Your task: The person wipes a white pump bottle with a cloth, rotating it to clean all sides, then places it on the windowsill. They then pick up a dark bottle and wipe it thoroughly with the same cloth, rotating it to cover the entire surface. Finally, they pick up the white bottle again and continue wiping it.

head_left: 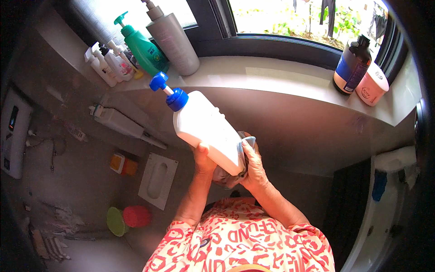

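A large white pump bottle [206, 129] with a blue pump top is held tilted in front of me, its pump pointing up and to the left. My left hand [204, 159] grips its lower left side. My right hand [253, 167] presses a grey-blue cloth [235, 174] against the bottle's bottom right end, and part of the cloth hangs below the bottle.
On the grey sill [281, 77] stand a green pump bottle [142, 47], a tall grey pump bottle [174, 43], small white spray bottles [108, 65], a dark bottle [352, 65] and a pink jar [372, 87]. Below lie a squat toilet [157, 180] and red and green bowls [129, 218].
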A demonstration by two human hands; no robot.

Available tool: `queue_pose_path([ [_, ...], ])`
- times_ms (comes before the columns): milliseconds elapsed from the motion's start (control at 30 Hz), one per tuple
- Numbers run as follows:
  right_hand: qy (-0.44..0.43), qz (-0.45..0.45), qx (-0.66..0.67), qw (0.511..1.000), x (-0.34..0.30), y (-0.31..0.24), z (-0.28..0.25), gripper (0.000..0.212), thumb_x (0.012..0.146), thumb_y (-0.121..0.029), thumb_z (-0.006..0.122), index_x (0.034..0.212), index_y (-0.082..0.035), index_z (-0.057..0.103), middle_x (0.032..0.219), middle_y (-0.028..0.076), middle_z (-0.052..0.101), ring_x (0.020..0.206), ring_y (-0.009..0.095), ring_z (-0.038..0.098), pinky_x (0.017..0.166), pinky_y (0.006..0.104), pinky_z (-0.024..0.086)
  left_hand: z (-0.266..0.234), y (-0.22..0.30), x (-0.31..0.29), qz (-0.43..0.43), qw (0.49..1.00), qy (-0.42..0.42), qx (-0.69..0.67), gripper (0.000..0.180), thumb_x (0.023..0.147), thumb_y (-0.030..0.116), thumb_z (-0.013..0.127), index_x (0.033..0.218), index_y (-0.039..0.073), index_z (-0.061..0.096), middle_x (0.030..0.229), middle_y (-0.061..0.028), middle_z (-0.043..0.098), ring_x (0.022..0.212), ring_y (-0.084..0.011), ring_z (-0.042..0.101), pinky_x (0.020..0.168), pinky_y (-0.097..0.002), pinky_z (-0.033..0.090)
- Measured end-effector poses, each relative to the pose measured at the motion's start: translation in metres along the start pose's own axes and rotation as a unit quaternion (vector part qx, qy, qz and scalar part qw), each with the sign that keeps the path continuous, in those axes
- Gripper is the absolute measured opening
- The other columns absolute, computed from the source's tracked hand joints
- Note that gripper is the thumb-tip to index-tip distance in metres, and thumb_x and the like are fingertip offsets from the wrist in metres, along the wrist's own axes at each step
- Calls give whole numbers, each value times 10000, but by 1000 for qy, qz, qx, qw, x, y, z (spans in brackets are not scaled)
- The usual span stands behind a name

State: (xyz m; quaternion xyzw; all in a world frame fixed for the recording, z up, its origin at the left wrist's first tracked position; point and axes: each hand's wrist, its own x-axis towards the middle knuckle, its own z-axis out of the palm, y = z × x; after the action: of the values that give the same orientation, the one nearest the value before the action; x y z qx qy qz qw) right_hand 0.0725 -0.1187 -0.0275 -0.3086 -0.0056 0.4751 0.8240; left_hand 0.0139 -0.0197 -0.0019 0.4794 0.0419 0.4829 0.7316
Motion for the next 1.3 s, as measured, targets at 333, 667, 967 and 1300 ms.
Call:
queue_pose_path([
  [333, 23, -261, -122, 957, 5, 10, 3, 427, 910, -217, 556, 1276, -152, 346, 1104, 55, 492, 954, 142, 501, 761, 254, 471, 29, 5, -6, 14, 969, 211, 127, 645, 821, 441, 602, 1274, 46, 368, 1190, -86, 471, 1087, -218, 491, 922, -397, 418],
  [667, -105, -251, -402, 874, 9, -28, -3, 356, 900, -237, 543, 1179, -19, 507, 1072, 116, 546, 1011, 204, 500, 876, 329, 415, -23, 5, -1, -20, 986, 151, 63, 737, 796, 623, 530, 1248, 58, 389, 1123, -81, 504, 1039, -184, 524, 875, -355, 455],
  [967, -179, -357, -583, 708, 15, -52, 32, 435, 873, -218, 528, 1227, 26, 462, 1229, 211, 469, 1111, 344, 432, 950, 412, 358, -27, -2, -14, -83, 994, 72, -11, 672, 793, 397, 654, 1249, -5, 367, 1106, -107, 499, 1019, -205, 540, 839, -365, 484],
  [1300, -176, -518, -588, 596, 18, -58, 54, 574, 721, -34, 567, 1282, -65, 452, 1286, 216, 418, 1138, 388, 412, 976, 457, 332, -32, -8, -23, -98, 985, 18, 140, 561, 853, 384, 578, 1235, 7, 415, 1110, -101, 549, 966, -200, 580, 788, -340, 500],
])
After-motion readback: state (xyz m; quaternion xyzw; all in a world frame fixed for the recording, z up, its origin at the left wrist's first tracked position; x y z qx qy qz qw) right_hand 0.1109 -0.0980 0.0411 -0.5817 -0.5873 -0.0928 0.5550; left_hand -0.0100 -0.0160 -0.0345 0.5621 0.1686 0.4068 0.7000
